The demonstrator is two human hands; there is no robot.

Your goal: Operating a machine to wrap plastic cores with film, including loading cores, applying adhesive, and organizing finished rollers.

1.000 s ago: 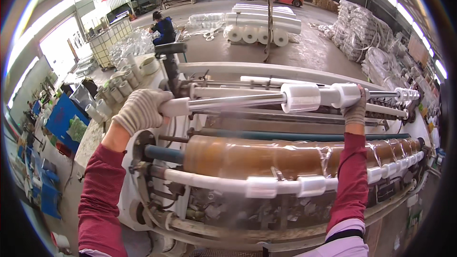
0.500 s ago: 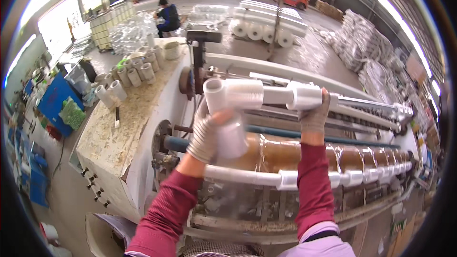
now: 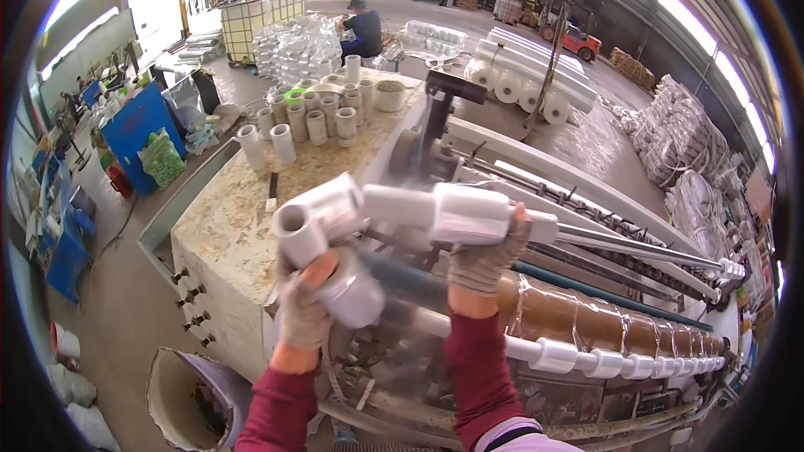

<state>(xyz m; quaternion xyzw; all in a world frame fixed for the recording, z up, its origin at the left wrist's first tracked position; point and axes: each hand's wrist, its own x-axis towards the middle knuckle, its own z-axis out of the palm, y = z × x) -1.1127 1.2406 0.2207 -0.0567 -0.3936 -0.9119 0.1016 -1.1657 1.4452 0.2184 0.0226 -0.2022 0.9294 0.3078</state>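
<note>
My gloved left hand (image 3: 303,305) is closed around small rolls of clear plastic film. One film roll (image 3: 303,238) stands nearly upright with its hollow core end up, and a second roll (image 3: 352,289) hangs tilted beside the fingers. Against these rests a third roll (image 3: 339,201), by the end of a pale core tube (image 3: 398,208). My right hand (image 3: 490,259), also gloved, grips a film roll (image 3: 471,213) on that tube from below. A thin metal shaft (image 3: 636,249) runs from the tube toward the far right. Whether the third roll still touches the tube is blurred.
A worn machine housing (image 3: 226,234) at left carries several cardboard cores (image 3: 316,127) and a black-handled tool (image 3: 272,192). Below my hands, the winding machine has a brown roller (image 3: 578,310) and a row of film rolls (image 3: 603,362). A large tube-shaped bin (image 3: 167,393) stands lower left; a person (image 3: 362,31) sits beyond.
The view has swung left. Both hands have moved left and nearer with the rolls, and the shaft's near end has swung out from the machine. A gap now shows beside the third roll.
</note>
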